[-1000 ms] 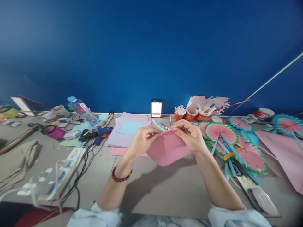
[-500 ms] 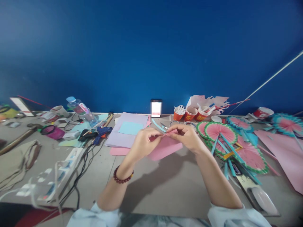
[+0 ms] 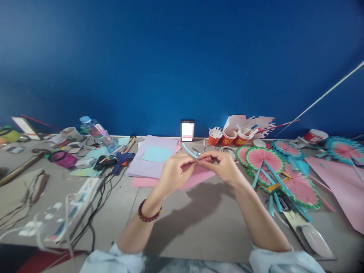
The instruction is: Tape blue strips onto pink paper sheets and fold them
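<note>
Across the back stands a blue wall (image 3: pixel 170 68), and before it spreads a grey table (image 3: pixel 193 227). A big pink sheet (image 3: pixel 338 189) lies at the right edge, and inward of it are the pleated fans (image 3: pixel 264 158), partly overlapping one another, perhaps grouped there to keep them together. Left of the middle is a stack of lilac paper (image 3: pixel 139 167), likely set there to be within easy reach, and farther left a power strip (image 3: pixel 76 208) and a leaning bottle (image 3: pixel 99 132). The piece of pink paper (image 3: pixel 199 177) is held above the table, between the two hands and in front of the body. The left hand (image 3: pixel 178 170) and right hand (image 3: pixel 222 167) each have thumb and forefinger closed in a pinch on its far edge, nearly meeting; such a close grip would suit keeping a narrow fold pressed flat. The paper's long axis seems to run left to right, its lower edge climbing toward the right; the pinched edge faces the wall and the loose part hangs toward the person. How many folds it has is hidden by the fingers. Smaller are the red cups (image 3: pixel 227 137) and a phone (image 3: pixel 187 131), upright by the wall, probably so its screen faces the person.
</note>
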`<move>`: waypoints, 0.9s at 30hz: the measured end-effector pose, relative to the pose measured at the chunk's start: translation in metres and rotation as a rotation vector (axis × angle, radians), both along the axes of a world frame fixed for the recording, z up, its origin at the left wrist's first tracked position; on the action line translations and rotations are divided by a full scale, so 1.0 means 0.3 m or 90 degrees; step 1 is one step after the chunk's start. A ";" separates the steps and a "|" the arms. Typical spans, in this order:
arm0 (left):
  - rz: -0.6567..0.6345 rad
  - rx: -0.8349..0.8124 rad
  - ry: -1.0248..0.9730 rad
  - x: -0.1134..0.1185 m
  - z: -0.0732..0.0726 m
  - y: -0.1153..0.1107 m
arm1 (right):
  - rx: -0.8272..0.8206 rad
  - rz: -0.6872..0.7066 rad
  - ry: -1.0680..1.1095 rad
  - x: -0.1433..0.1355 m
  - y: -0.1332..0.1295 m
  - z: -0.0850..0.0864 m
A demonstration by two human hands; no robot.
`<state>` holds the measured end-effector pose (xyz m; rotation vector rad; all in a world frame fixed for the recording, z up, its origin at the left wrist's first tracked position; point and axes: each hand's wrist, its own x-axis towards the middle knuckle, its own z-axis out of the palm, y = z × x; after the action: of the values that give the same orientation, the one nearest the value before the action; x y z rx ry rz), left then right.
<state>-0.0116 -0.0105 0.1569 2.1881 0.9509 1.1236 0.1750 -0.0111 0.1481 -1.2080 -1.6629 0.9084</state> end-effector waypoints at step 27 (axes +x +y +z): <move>0.049 -0.015 0.038 -0.021 -0.005 0.020 | 0.152 -0.002 -0.122 0.028 0.002 0.029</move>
<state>-0.0178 -0.0044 0.1555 2.1938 1.0761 1.0811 0.1835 -0.0105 0.1567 -1.1597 -1.8611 0.5861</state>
